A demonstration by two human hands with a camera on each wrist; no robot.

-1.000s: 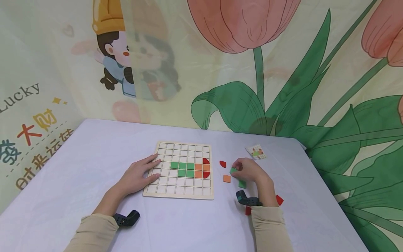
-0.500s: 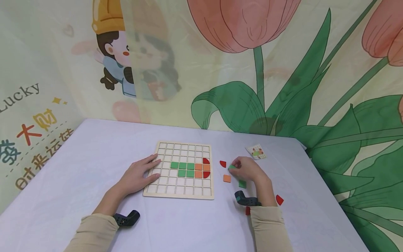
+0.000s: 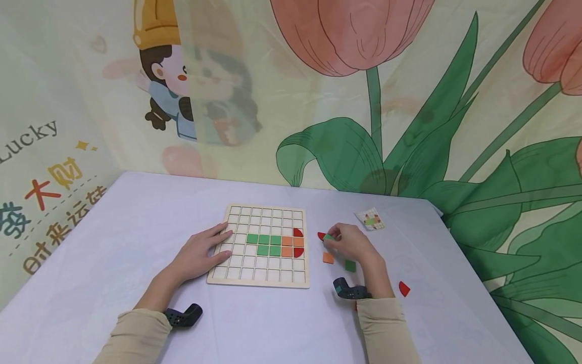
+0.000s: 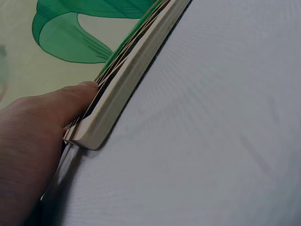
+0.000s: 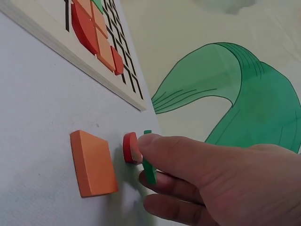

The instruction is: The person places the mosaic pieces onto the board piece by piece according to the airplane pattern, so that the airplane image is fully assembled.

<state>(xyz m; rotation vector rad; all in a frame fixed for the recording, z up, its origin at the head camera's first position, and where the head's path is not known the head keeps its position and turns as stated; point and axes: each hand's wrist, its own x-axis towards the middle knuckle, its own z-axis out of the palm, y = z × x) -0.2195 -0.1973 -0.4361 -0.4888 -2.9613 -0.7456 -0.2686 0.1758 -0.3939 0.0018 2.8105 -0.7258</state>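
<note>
On white tablecloth (image 3: 263,323) | left hand (image 3: 196,254) — spread, resting on grid board (image 3: 267,273) | right hand (image 3: 352,241) — pinching green tile (image 5: 149,171)

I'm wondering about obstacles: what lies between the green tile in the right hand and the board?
The head view shows a red piece just beside the green tile, then bare tablecloth up to the board.

The left hand (image 4: 28,136) touches the pale board (image 4: 123,92) (a green printed leaf (image 4: 61,40) behind) on white cloth (image 4: 197,122).
</note>
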